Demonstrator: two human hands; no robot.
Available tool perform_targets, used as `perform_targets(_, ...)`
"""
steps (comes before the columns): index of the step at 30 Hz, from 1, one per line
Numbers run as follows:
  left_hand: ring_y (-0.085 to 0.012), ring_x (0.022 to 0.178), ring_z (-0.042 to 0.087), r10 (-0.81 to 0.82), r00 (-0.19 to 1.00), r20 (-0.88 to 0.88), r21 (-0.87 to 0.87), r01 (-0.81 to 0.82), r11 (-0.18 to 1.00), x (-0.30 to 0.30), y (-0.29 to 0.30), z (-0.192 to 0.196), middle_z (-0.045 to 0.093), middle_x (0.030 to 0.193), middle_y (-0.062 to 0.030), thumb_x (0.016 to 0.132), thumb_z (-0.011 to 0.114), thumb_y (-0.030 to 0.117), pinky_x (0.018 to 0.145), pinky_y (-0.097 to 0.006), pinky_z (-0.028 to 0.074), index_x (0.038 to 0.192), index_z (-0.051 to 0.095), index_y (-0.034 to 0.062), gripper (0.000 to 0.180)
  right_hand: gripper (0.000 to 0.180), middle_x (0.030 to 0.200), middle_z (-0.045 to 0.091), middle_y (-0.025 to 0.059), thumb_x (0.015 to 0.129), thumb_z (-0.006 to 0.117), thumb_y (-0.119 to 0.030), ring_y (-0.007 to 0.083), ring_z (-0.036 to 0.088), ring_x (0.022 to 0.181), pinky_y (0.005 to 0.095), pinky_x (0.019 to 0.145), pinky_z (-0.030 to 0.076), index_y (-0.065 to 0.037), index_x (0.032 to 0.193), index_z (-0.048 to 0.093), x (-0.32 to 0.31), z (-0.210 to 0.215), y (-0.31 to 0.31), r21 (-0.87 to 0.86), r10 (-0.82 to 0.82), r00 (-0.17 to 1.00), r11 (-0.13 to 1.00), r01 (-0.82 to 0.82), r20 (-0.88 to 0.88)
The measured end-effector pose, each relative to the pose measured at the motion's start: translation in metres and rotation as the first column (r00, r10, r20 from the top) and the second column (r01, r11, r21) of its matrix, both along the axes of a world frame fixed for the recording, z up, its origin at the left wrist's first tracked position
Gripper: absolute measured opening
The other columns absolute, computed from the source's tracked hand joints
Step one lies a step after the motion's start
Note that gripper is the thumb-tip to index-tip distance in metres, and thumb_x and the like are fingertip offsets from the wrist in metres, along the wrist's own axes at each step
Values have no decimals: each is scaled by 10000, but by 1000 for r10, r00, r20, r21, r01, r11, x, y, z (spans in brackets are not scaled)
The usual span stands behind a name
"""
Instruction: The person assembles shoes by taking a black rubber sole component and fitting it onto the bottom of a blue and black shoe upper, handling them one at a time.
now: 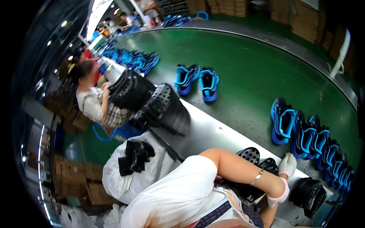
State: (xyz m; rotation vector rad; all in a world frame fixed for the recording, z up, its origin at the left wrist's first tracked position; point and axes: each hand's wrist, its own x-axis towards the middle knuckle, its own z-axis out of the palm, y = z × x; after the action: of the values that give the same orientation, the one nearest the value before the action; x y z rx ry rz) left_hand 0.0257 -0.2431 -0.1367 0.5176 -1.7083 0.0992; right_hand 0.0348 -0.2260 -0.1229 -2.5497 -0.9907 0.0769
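Observation:
My left arm, with a silver bracelet, crosses to the lower right. My left hand [272, 201], in a white glove with a pink cuff, is by my right forearm, its fingers mostly hidden. Just beyond it, my right hand [288, 165], also gloved, rests at the edge of the bench with fingers extended and nothing visible in it. Beside it on the left are black pieces with round holes [249, 155]; more black holed pieces [308, 194] lie to its right. Closest on the belt is a blue-and-black sneaker [282, 122], at the head of a row.
A green conveyor belt [243, 68] carries a pair of sneakers [208, 84] and a distant cluster [133, 59]. Tall stacks of black holed pieces [167, 108] stand left on the metal bench [213, 127]. A white sack [114, 178] and a seated co-worker [89, 100] are left.

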Motion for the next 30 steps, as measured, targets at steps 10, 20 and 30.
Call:
perform_targets(10,-344,1090,608,42,998,-44,13,-41,999,9,26,-41,629,1212,-185,863,719,285,925,-459,490,1180,625,-14,445,233,997,656,138,936,486,-214,337,584,965,434,857,443,-62,964,661,-1,-10,32,30,22,1000,999,-23,15)
perform_targets(20,-336,1092,608,-5,997,-71,50,8,999,-4,26,-30,627,1219,-185,865,717,274,928,-452,489,1181,625,-17,440,233,989,656,142,941,481,-211,347,587,957,440,848,445,-61,968,658,-3,-18,33,27,46,998,999,-47,41)
perform_targets(30,-327,1094,608,-62,993,-98,89,71,994,1,24,-26,625,1225,-184,866,715,264,931,-446,489,1181,625,-20,434,234,977,652,144,946,481,-215,349,580,955,446,849,440,-62,972,657,2,-16,29,23,66,997,998,-66,33)
